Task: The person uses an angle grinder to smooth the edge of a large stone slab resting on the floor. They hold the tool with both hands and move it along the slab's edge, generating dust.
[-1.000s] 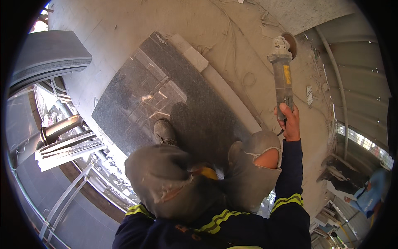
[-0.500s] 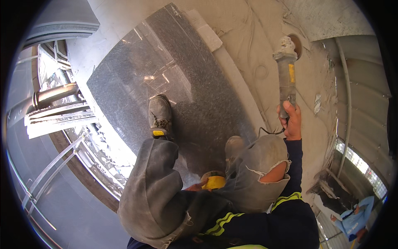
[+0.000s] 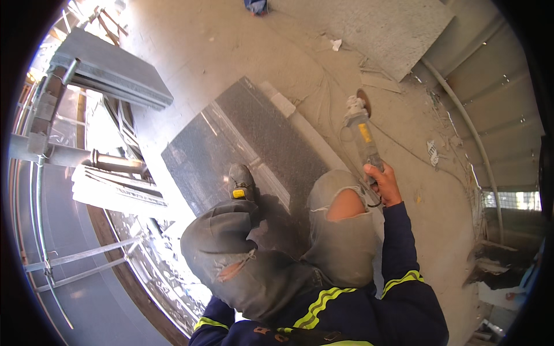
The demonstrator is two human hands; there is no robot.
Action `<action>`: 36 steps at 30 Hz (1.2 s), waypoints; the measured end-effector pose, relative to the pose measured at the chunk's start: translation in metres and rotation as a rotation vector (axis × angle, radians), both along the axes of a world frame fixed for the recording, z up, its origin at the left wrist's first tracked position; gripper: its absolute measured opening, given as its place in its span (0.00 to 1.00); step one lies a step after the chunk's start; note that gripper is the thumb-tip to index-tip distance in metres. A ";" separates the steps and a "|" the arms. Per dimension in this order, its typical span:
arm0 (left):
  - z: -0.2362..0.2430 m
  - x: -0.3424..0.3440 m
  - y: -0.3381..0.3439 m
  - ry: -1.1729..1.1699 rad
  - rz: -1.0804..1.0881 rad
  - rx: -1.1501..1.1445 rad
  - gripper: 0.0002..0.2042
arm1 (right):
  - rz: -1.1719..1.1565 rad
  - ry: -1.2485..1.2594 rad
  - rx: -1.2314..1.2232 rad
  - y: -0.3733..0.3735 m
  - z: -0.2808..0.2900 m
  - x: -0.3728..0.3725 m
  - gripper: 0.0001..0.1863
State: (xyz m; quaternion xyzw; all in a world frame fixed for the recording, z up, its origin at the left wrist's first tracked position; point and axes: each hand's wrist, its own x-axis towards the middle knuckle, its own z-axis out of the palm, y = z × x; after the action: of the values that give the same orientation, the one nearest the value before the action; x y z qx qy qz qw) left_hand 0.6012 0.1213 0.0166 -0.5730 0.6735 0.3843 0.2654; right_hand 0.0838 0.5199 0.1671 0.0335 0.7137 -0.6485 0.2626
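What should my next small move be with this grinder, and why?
Probably bring your left hand, if free, onto the grinder for a two-handed grip. Only your right hand is seen holding it, near its rear end, with the disc at the far end, out to the right of the dark slab. Your left hand is out of view.

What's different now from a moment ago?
The view has shifted. The angle grinder has swung leftward, its head now nearer the dark slab. The left hand and the yellow object by it, glimpsed half a second ago, are out of sight; whether it was let go can't be told. Unchanged: the right hand grips the grinder, and the left boot is on the slab.
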 end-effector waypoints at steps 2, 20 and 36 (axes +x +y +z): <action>0.034 -0.043 -0.055 0.095 -0.082 -0.140 0.30 | 0.029 -0.017 -0.008 0.007 0.010 0.012 0.24; 0.142 -0.487 0.035 0.373 -1.471 -0.550 0.48 | 0.332 0.213 0.124 -0.136 -0.113 0.000 0.41; -0.025 -0.484 0.033 0.931 0.396 0.245 0.37 | 0.429 0.081 0.047 -0.190 -0.180 -0.038 0.47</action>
State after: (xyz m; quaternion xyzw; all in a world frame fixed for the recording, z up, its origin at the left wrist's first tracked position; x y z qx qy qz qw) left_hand 0.1171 0.1546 -0.0081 -0.4224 0.5489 0.7174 -0.0748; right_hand 0.0462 0.3301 -0.0132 -0.1392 0.7295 -0.5615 0.3648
